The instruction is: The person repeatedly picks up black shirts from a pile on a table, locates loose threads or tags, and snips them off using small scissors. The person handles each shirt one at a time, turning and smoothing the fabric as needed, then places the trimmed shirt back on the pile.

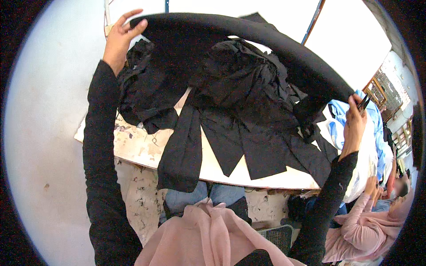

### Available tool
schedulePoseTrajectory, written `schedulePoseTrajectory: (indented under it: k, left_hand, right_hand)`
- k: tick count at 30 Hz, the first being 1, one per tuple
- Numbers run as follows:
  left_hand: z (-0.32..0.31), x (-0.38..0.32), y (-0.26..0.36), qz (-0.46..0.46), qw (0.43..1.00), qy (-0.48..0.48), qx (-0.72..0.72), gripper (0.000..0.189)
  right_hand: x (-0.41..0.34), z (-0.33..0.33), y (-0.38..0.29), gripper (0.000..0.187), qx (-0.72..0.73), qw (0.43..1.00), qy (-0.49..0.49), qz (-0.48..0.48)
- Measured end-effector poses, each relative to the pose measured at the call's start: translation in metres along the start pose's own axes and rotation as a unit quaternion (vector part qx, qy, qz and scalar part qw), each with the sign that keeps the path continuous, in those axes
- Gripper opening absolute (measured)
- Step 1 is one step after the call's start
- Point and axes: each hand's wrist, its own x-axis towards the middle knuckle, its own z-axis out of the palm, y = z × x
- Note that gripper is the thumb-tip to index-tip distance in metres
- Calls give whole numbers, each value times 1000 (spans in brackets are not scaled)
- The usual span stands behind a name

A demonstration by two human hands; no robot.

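A black garment [213, 25] is stretched in a long arch above the table between my two raised hands. At the upper left, my left hand [121, 35] pinches one end of it between thumb and fingers. My right hand [355, 124] grips the other end at the right and also carries small black thread snips [364, 102], their tips pointing up. Under the stretched cloth lies a loose heap of black garments [239, 79], crumpled at its middle. Several of its dark panels spread toward me, and one sleeve-like piece [181, 159] hangs over the near edge.
The pale, stained tabletop [143, 144] curves across in front of my lap. Light blue and white cloth [376, 133] is piled at the right, where a co-worker [366, 229] sits close by. A mesh-backed chair or basket [278, 237] stands low at the right.
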Motion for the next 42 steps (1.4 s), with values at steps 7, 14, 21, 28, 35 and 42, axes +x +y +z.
schedulePoseTrajectory:
  k: [7,14,21,28,35,42]
  left_hand:
    - [-44,-175,-40,-67,954,-208,205,13]
    - [-50,-268,11,-229,886,-219,339,30]
    - [126,-265,18,-68,944,-308,100,47]
    - [174,-307,14,-199,906,-363,93,68]
    - [185,-302,-3,27,909,-372,186,34]
    - [199,-302,-15,69,921,-335,186,13]
  right_hand:
    - [-145,-88,27,17,-318,926,-138,148]
    - [-217,-107,11,20,-462,825,-255,201]
    - [-238,42,44,19,-124,928,-250,247]
    - [-260,80,91,18,-58,924,-154,345]
    - [-274,73,97,29,48,927,-233,291]
    - [-270,74,66,24,-323,855,-399,68]
